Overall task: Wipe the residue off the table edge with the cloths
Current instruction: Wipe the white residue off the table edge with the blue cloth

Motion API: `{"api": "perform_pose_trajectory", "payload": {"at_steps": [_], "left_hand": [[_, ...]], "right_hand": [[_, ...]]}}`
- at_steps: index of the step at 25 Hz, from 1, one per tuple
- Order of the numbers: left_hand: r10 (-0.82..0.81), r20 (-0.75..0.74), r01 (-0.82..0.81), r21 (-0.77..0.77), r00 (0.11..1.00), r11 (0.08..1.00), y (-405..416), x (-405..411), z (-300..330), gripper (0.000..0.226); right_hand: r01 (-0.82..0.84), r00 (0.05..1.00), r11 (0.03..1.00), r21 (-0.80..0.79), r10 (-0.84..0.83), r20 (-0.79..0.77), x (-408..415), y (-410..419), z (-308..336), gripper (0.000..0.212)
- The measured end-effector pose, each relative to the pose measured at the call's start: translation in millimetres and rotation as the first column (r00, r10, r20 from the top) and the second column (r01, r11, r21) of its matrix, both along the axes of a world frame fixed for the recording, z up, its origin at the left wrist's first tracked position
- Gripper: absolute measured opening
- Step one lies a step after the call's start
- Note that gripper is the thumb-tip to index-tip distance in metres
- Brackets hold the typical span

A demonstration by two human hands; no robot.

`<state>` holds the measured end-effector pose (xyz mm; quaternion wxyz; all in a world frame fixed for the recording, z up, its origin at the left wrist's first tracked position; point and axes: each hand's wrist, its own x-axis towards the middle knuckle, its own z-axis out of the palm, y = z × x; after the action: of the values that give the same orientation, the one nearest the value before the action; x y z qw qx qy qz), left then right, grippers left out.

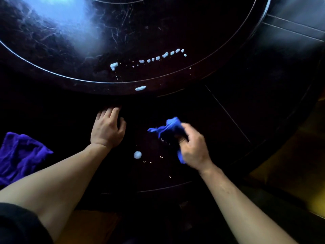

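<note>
The dark round table (228,120) has a raised turntable (123,32) on it. White foam residue (158,58) runs in a dotted line along the turntable's near part, with one blob (140,88) on its rim and another blob (137,154) on the table edge between my hands. My right hand (193,148) grips a crumpled blue cloth (168,127) just above the table edge. My left hand (107,127) rests flat on the table, fingertips against the turntable's rim. A second, purple cloth (19,155) lies at the left.
Dark leather seating (295,29) stands beyond the table at the top right. A yellowish floor (307,173) shows at the right, past the table's curved edge. Small wet specks (151,162) dot the surface near my right hand.
</note>
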<state>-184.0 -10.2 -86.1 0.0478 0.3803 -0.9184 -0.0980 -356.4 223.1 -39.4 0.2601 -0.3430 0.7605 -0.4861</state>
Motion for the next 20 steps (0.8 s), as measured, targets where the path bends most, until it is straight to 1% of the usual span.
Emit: {"api": "perform_pose_trajectory", "payload": {"at_steps": [1, 3, 4, 5, 7, 9, 11, 13, 17, 18, 19, 20], "left_hand": [[0.001, 0.003, -0.001, 0.009, 1.0, 1.0, -0.1, -1.2, 0.7, 0.044], [0.001, 0.011, -0.001, 0.013, 1.0, 1.0, 0.2, -0.6, 1.8, 0.043], [-0.004, 0.01, 0.004, 0.008, 1.0, 1.0, 0.1, -0.4, 1.9, 0.042], [-0.01, 0.009, 0.01, 0.008, 1.0, 1.0, 0.2, 0.2, 2.0, 0.041], [-0.016, 0.015, 0.016, 0.016, 1.0, 1.0, -1.0, 0.5, 2.5, 0.041], [-0.017, 0.013, 0.017, 0.026, 1.0, 1.0, -1.6, 0.1, 2.5, 0.042], [-0.029, 0.004, 0.029, 0.022, 1.0, 0.999, -1.8, 0.8, 2.5, 0.043], [-0.044, -0.014, 0.044, 0.035, 0.999, 0.998, -1.8, 0.1, 3.9, 0.045], [-0.052, -0.09, 0.059, 0.075, 0.995, 0.995, 0.2, 2.9, 4.4, 0.047], [-0.057, -0.126, 0.068, 0.082, 0.99, 0.994, 0.1, 4.1, 4.3, 0.045], [-0.056, -0.159, 0.072, 0.094, 0.986, 0.993, -0.3, 5.1, 4.6, 0.044], [-0.044, -0.193, 0.068, 0.119, 0.98, 0.991, -0.7, 5.9, 4.8, 0.042]], "right_hand": [[0.095, 0.995, 0.995, -0.014, -0.095, -0.011, -12.6, -5.3, 2.2, 0.032], [0.212, 0.975, 0.976, 0.038, -0.209, -0.068, -39.1, -23.0, 3.5, 0.027], [0.227, 0.971, 0.97, 0.084, -0.219, -0.091, -49.8, -33.3, 3.4, 0.024], [0.198, 0.977, 0.972, 0.127, -0.186, -0.104, -55.9, -42.7, 2.5, 0.023], [0.03, 0.985, 0.985, 0.171, 0.0, -0.171, -52.9, -57.6, -2.3, 0.029], [-0.174, 0.951, 0.967, 0.187, 0.214, -0.224, -37.8, -63.2, -7.0, 0.037], [-0.355, 0.891, 0.918, 0.179, 0.39, -0.232, -17.1, -59.8, -9.7, 0.042], [-0.487, 0.831, 0.855, 0.18, 0.517, -0.205, 3.8, -47.3, -8.8, 0.038], [-0.658, 0.727, 0.725, 0.201, 0.682, -0.078, 27.9, -19.0, -8.6, 0.028], [-0.671, 0.725, 0.715, 0.198, 0.688, -0.025, 29.9, -14.8, -7.1, 0.027], [-0.653, 0.753, 0.738, 0.171, 0.657, 0.036, 29.9, -13.4, -4.9, 0.026], [-0.593, 0.805, 0.794, 0.133, 0.588, 0.084, 27.2, -15.1, -2.2, 0.025]]}}
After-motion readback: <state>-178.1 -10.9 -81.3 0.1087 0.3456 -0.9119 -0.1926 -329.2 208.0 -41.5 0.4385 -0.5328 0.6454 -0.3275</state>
